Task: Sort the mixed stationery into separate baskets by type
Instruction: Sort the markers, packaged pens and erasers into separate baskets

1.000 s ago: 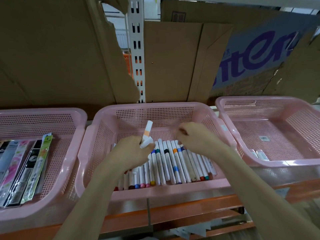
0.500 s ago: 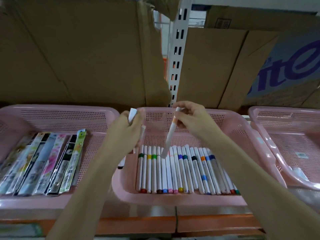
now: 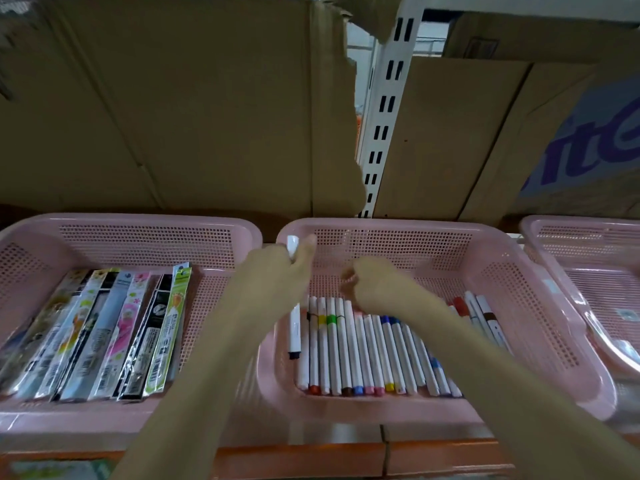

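A white marker [image 3: 294, 306] runs through the left hand [image 3: 277, 275], whose fingers are curled round it: its white end pokes out above the knuckles beside the raised thumb, and its dark-tipped lower end hangs below the hand, over the left wall of the middle pink basket [image 3: 540, 306]. Just right of those fingers, and apart from them, the right hand [image 3: 374, 282] hovers with its fingers bunched at the tips (whether they pinch something is too blurred to tell).

Below both sets of fingertips, on the floor of the middle basket, lies a row of white markers [image 3: 356, 355] side by side, with coloured bands near their far ends and coloured caps at the near ends. The right forearm crosses over part of the row, and a few more markers [image 3: 481, 317] show beyond it, to the right of the right hand's fingers.

To the left of the left hand's fingers sits another pink basket [image 3: 138, 233] holding flat packaged stationery [image 3: 114, 334] laid in overlapping strips. Well to the right of the right hand, a third pink basket [image 3: 588, 237] is partly cut off by the edge of view. Behind the fingers rise cardboard boxes [image 3: 207, 116] and a white slotted upright [image 3: 384, 109]. The baskets rest on an orange shelf edge [image 3: 311, 459].
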`<state>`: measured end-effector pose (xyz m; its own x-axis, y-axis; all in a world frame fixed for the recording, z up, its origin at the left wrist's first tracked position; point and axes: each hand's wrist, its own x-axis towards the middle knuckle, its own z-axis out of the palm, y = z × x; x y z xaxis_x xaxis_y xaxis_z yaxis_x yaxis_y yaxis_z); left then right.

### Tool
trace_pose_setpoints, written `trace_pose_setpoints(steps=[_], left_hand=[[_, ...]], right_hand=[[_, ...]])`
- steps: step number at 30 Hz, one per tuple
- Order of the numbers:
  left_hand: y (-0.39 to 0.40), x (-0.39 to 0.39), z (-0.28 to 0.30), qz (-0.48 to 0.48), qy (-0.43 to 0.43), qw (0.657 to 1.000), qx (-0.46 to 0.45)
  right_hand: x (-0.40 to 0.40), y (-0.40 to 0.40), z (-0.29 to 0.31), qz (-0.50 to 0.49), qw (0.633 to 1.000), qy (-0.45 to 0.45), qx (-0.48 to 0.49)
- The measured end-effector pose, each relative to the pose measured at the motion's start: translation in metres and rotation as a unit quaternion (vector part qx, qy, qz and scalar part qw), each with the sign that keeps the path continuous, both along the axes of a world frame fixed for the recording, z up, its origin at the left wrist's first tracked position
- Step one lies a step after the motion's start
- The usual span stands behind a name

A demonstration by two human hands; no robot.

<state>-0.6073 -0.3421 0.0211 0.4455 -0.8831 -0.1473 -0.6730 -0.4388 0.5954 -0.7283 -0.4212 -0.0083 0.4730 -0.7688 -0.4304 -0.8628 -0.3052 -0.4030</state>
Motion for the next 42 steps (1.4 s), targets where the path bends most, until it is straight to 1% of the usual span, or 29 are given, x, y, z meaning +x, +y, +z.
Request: trace_pose_setpoints(steps=[1,3,5,7,8,10,11,13,14,18,20,21,23,25,27,29,31,33,36,38,40,42], left_hand=[[-0.007,-0.004,-0.005,-0.023,-0.020,0.999,0.022],[-0.019,-0.018,-0.016,-0.066,-0.033,0.996,0.056],[-0.030,-0.033,-0.031,-0.071,-0.057,0.994,0.066],[-0.036,-0.042,-0.047,-0.070,-0.120,0.986,0.093],[-0.037,-0.045,-0.052,-0.079,-0.168,0.975,0.123],[-0.037,-0.047,-0.057,-0.111,-0.282,0.935,0.182],[-0.036,-0.047,-0.058,-0.125,-0.317,0.918,0.201],[-0.035,-0.047,-0.057,-0.138,-0.344,0.902,0.221],[-0.034,-0.046,-0.054,-0.143,-0.338,0.904,0.219],[-0.030,-0.032,-0.027,-0.118,-0.240,0.949,0.166],[-0.024,-0.021,-0.012,-0.096,-0.196,0.969,0.116],[-0.018,-0.015,-0.006,-0.075,-0.153,0.982,0.077],[-0.004,-0.006,0.001,-0.025,-0.016,1.000,0.004],[0.009,-0.001,0.005,0.018,0.122,0.992,-0.035],[0.018,0.004,0.003,0.036,0.221,0.974,-0.042],[0.024,0.008,0.001,0.056,0.296,0.953,-0.039],[0.028,0.013,0.000,0.065,0.353,0.932,-0.043],[0.030,0.018,0.000,0.057,0.372,0.925,-0.052],[0.032,0.023,0.000,0.052,0.368,0.924,-0.090],[0.033,0.026,-0.001,0.054,0.356,0.926,-0.112],[0.034,0.027,-0.002,0.071,0.335,0.930,-0.131],[0.033,0.025,-0.003,0.087,0.294,0.940,-0.152]], right_hand=[[-0.012,-0.002,0.005,-0.026,0.999,-0.012,-0.017],[-0.035,-0.003,0.012,-0.063,0.996,-0.032,-0.049],[-0.059,0.000,0.014,-0.087,0.993,-0.042,-0.061],[-0.076,0.006,0.012,-0.106,0.992,-0.047,-0.059],[-0.083,0.009,0.010,-0.109,0.991,-0.043,-0.060],[-0.093,0.012,0.005,-0.110,0.991,-0.036,-0.064],[-0.097,0.014,0.003,-0.111,0.991,-0.038,-0.063],[-0.100,0.017,0.001,-0.114,0.991,-0.045,-0.058],[-0.099,0.018,0.001,-0.111,0.991,-0.041,-0.058],[-0.087,0.017,0.002,-0.069,0.996,-0.018,-0.054],[-0.072,0.014,0.002,-0.034,0.998,0.003,-0.048],[-0.062,0.014,0.000,-0.013,0.999,0.017,-0.047],[-0.039,0.013,-0.004,0.036,0.997,0.047,-0.055],[-0.016,0.014,-0.010,0.063,0.994,0.068,-0.057],[0.003,0.014,-0.017,0.056,0.995,0.069,-0.034],[0.015,0.012,-0.021,0.057,0.996,0.065,-0.015],[0.020,0.010,-0.020,0.071,0.995,0.060,-0.021],[0.023,0.009,-0.013,0.074,0.994,0.048,-0.060],[0.027,0.011,-0.011,0.056,0.993,-0.003,-0.108],[0.031,0.016,-0.015,0.051,0.995,-0.041,-0.076],[0.031,0.022,-0.018,0.056,0.996,-0.046,-0.042],[0.022,0.023,-0.011,0.076,0.994,-0.027,-0.067]])
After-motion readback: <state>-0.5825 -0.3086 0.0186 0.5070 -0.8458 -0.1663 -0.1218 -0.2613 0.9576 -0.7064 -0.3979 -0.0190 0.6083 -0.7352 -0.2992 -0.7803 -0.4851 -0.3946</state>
